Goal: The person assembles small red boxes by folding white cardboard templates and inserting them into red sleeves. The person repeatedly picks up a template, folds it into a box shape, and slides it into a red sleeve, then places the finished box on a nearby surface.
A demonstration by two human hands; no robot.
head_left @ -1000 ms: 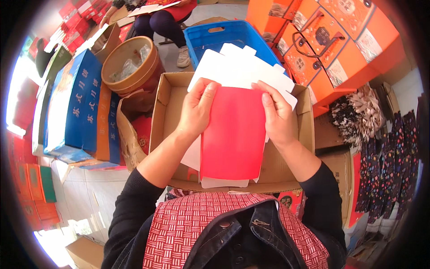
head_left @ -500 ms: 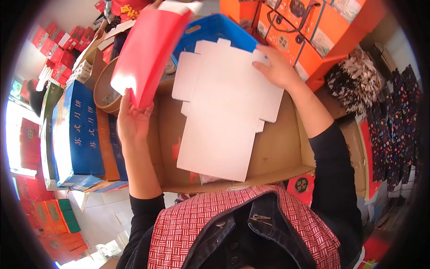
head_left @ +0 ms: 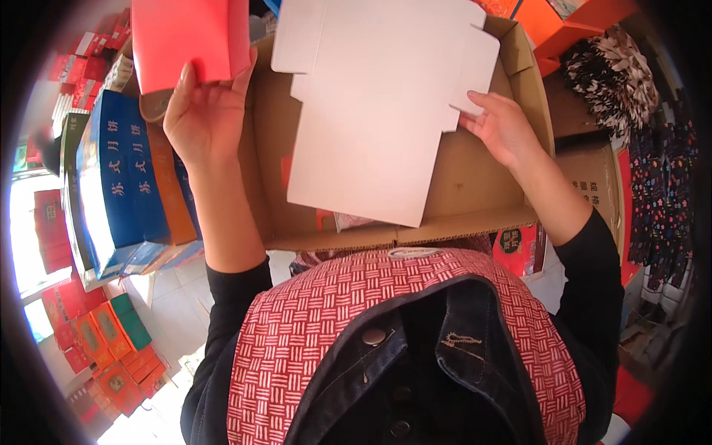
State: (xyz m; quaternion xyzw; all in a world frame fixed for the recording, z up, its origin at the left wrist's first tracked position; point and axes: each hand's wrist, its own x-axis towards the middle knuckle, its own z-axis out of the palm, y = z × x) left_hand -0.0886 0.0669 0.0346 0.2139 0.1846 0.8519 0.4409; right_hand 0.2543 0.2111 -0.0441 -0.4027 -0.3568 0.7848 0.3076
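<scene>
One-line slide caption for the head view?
Left hand lifts a red folded card while right hand holds a white die-cut box blank over a cardboard carton.

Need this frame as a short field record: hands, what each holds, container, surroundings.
left hand: raised, gripping the lower edge of a red flat card piece
right hand: fingers on the right edge of a white die-cut box blank
white blank: unfolded, flaps out, lying tilted over the open cardboard carton
carton: brown, top open, directly in front of the person; contents mostly hidden by the blank
left of carton: blue and orange boxes standing in a row
far right: dark floral fabric items hanging
clothing: red-and-white woven-pattern apron
</scene>
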